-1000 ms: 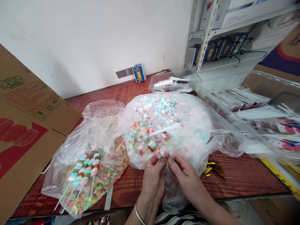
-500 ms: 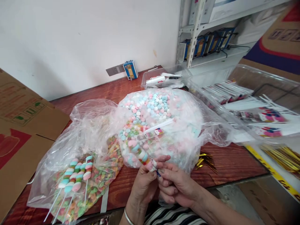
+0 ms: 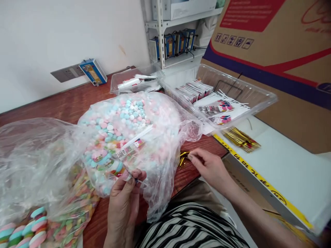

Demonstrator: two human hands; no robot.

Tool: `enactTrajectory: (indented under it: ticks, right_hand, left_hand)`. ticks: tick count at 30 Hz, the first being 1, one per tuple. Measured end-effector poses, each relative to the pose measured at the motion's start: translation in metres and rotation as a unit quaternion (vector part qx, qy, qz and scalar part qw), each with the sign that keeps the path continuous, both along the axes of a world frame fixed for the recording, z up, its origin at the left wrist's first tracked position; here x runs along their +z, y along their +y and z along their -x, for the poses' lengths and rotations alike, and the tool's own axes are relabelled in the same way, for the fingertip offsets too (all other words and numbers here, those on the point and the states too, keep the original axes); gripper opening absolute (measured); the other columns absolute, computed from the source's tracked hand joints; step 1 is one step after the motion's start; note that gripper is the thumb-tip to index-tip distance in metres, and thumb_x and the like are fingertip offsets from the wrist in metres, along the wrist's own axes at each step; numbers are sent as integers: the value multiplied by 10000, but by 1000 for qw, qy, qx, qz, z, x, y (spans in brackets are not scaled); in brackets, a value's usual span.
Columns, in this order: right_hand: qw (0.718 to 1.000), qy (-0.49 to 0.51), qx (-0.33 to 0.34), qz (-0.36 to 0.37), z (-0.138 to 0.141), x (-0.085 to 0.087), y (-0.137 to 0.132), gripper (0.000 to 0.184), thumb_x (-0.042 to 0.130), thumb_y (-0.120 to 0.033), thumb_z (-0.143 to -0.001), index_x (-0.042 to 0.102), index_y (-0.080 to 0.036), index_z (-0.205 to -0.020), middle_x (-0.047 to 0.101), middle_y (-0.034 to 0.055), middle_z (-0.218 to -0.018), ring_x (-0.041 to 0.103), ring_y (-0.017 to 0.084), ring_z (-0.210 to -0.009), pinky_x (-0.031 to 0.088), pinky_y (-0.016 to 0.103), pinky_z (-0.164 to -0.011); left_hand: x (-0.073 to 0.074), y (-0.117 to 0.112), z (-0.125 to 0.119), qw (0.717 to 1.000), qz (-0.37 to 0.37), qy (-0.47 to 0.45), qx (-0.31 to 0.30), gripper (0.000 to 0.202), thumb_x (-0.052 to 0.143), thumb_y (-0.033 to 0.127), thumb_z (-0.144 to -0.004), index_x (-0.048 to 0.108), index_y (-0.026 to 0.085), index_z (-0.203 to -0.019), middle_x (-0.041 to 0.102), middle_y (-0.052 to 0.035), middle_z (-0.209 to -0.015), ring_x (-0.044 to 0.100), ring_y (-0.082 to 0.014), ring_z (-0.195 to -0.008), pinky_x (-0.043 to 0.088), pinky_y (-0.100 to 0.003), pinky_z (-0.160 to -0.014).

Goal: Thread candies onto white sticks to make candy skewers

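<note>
My left hand is closed around the gathered neck of a clear wrapper holding a candy skewer of pastel marshmallows and gummy rings. The skewer tilts up and left over a big clear bag of marshmallows. At the table's front edge, my right hand pinches at a small pile of gold twist ties; how many it grips cannot be made out. A printed wrapper with a white stick lies on the marshmallow bag.
Finished-looking candy skewers lie on a bag of gummy rings at left. Behind are a clear tray of wrappers and sticks and a smaller bin. More gold ties lie right, beside a large carton.
My right hand has left the wrapper's neck and moved right to the gold ties. My left hand still holds the wrapped skewer. The view has swung to the right.
</note>
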State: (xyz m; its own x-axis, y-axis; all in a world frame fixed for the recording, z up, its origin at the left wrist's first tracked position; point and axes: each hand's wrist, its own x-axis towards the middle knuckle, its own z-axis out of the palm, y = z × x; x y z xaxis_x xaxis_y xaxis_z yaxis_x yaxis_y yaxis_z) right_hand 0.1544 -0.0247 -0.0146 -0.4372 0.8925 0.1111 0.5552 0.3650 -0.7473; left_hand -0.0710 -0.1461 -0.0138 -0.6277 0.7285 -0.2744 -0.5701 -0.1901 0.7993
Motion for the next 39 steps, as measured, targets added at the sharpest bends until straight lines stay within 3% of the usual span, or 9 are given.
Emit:
enactTrajectory:
  ticks: [4, 8, 15, 18, 25, 29, 33, 36, 39]
  right_hand:
    - [993, -116, 20, -24, -26, -17, 14, 190, 476, -214, -924, 641, -197, -831, 658, 34, -866, 610, 173, -804, 438, 289, -734]
    - [978, -184, 95, -26, -28, -20, -3, 161, 520, -180, -910, 640, -202, -805, 649, 14, -835, 612, 163, -791, 408, 278, -717]
    - [931, -329, 61, -146, -13, -34, -24, 156, 566, -182, -903, 610, -183, -754, 660, 47, -783, 615, 209, -773, 334, 341, -717]
    - [929, -326, 54, -164, -10, -36, -25, 176, 524, -150, -916, 589, -175, -755, 651, 60, -756, 612, 216, -734, 335, 345, -700]
    - [934, -171, -86, -301, -13, -1, -19, 207, 443, -222, -980, 499, -188, -784, 553, 9, -667, 568, 156, -589, 356, 275, -562]
    - [932, -109, -50, -342, 15, 16, -23, 101, 455, -195, -982, 519, -183, -905, 570, 34, -770, 569, 186, -719, 402, 289, -670]
    - [935, -137, 29, -326, 46, 12, -34, 146, 481, -110, -942, 491, -201, -828, 526, 39, -766, 516, 208, -714, 399, 333, -697]
    - [932, -147, 39, -329, 57, 5, -40, 196, 481, -52, -905, 470, -206, -784, 501, 40, -738, 482, 214, -677, 389, 345, -664]
    - [931, -134, 42, -338, 59, 4, -44, 170, 474, -55, -906, 486, -196, -811, 509, 46, -742, 476, 214, -670, 395, 349, -659]
  left_hand:
    - [3, 8, -14, 1000, -3, 5, -30, 198, 894, 231, -566, 749, 190, -694, 710, 1, -726, 674, -151, -753, 601, -315, -756]
    - [6, 10, -20, 999, 7, 36, -35, 193, 891, 254, -573, 758, 192, -699, 723, -10, -740, 673, -146, -707, 586, -293, -712]
    - [1, 7, -26, 975, 71, 191, -85, 147, 784, 345, -737, 761, 228, -823, 732, 3, -811, 639, -128, -692, 512, -274, -722]
    - [7, 7, -26, 916, 132, 353, -141, 132, 663, 329, -858, 723, 229, -919, 683, 15, -813, 596, -131, -751, 462, -265, -745]
    - [18, 17, -35, 698, 171, 673, -178, 244, 407, 117, -948, 641, 180, -922, 571, -48, -875, 528, -189, -839, 420, -319, -755]
    - [8, 22, -45, 597, 176, 768, -154, 265, 409, 41, -898, 633, 183, -882, 550, -59, -833, 511, -213, -799, 428, -338, -720]
    - [5, 23, -52, 556, 152, 807, -129, 172, 500, 66, -871, 611, 197, -875, 540, -34, -767, 504, -209, -720, 429, -329, -651]
    - [6, 20, -54, 563, 136, 807, -117, 92, 577, 111, -853, 583, 195, -891, 551, -22, -756, 517, -206, -707, 430, -326, -625]
    - [3, 17, -53, 576, 124, 802, -93, 224, 595, 128, -856, 568, 184, -1071, 587, -28, -800, 544, -204, -729, 453, -323, -643]
